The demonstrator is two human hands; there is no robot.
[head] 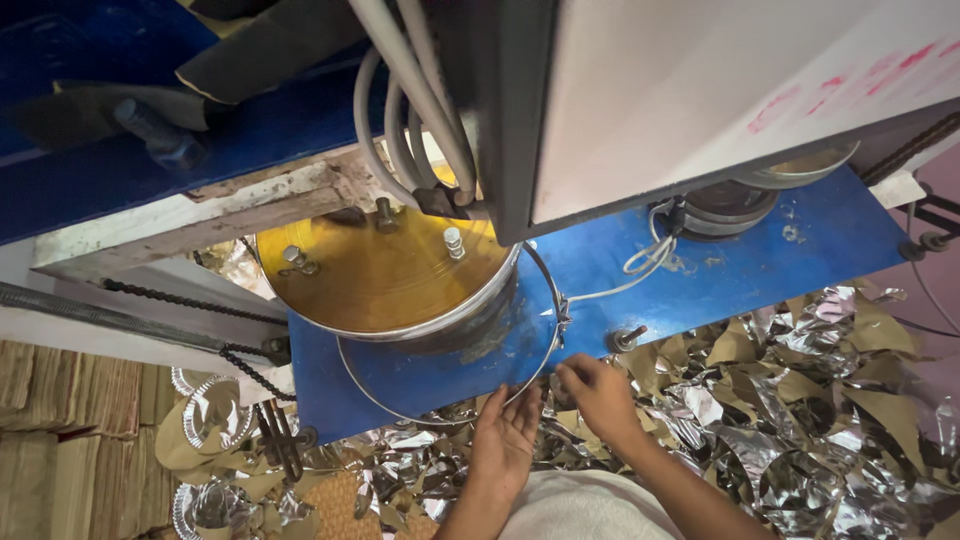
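Foil-backed paper scrap (800, 400), silver on one face and brown on the other, lies heaped below the blue press plate (720, 270), and both hands are at the front edge of that plate, right where the pile begins. Left hand (505, 440) is open, palm up and fingers loosely spread, cupped just under the thin wire ring (545, 340) that loops around the round brass-coloured die (385, 275); it has nothing clamped in it that I can see. Right hand (600, 395) is half curled, fingertips pinched down at the plate's edge near the ring, and whether there is a sliver of foil between them I cannot tell. My read on the scrap: very light, soft, crinkly, and it tears and creases easily, so a loose gather from underneath or a pinch at a free corner should lift it; cut edges may be sharp, and the shiny side looks slippery. The ring looks springy and stiff, best taken along its bare front arc. Counting now: one die in clear view, a second round one (730, 205) partly hidden under the white machine housing (740, 90); one wire ring; three upright bolts (455, 243) on the die's top; about three finished silver plates (205, 410) down at the left beside stacked brown sheets (60, 430); scrap pieces are too many to count.
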